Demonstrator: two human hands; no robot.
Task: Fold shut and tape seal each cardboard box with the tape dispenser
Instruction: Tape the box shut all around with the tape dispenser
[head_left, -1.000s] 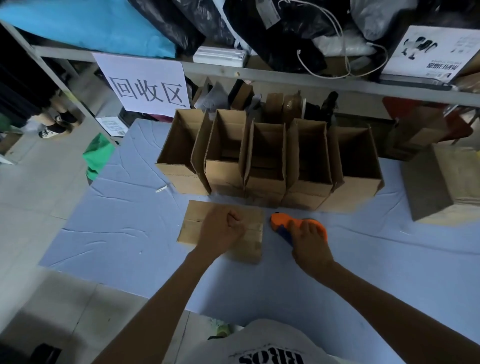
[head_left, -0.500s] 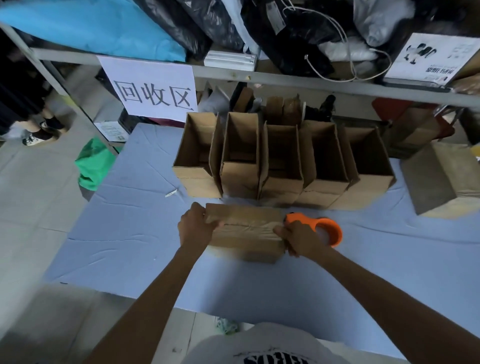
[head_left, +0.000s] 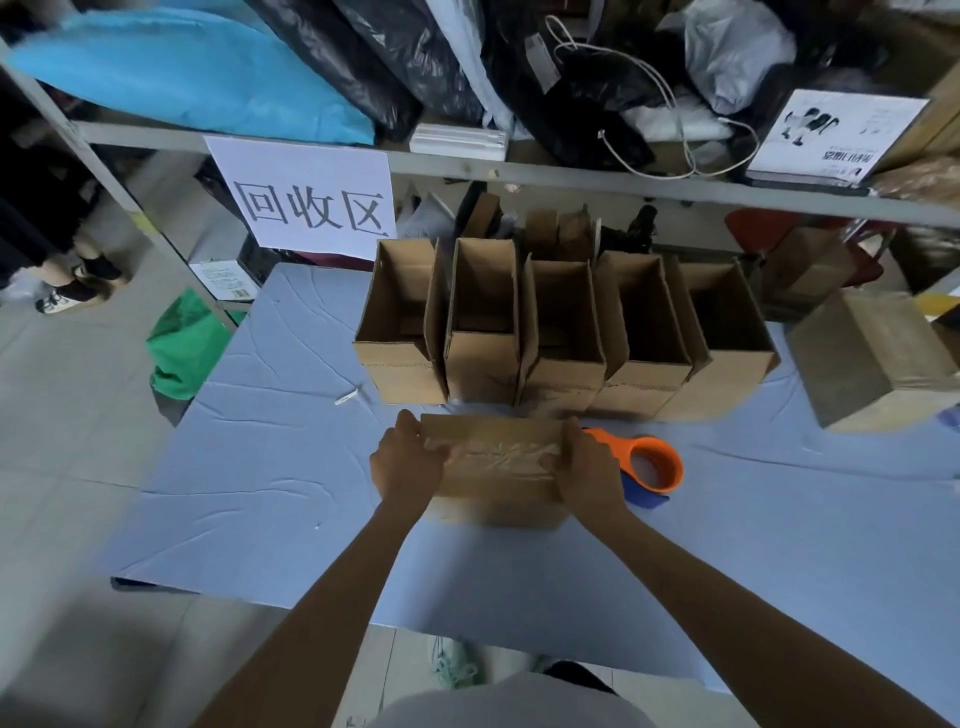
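Low in the frame our two forearms reach up to the box (head_left: 498, 467), which lies on the blue table (head_left: 260, 467) at the centre. Our left hand (head_left: 410, 462) grips its left end, thumb laid over the top and fingers curled round the end; our right hand (head_left: 587, 467) grips the right end the same way. The box's long axis runs left to right between the hands. A strip of clear tape follows that axis along the top, so we judge this one sealed and ready to be set aside. Just right of the right hand lies the orange dispenser (head_left: 652, 462), flat on the table; we cannot tell whether the two touch. The right hand is plainly the nearer one to it. Straight behind the box, higher in the frame, stand five open boxes (head_left: 561, 332) in a row, flaps up, the middle ones nearest both hands. At the right edge sits a closed box (head_left: 872, 358), well apart
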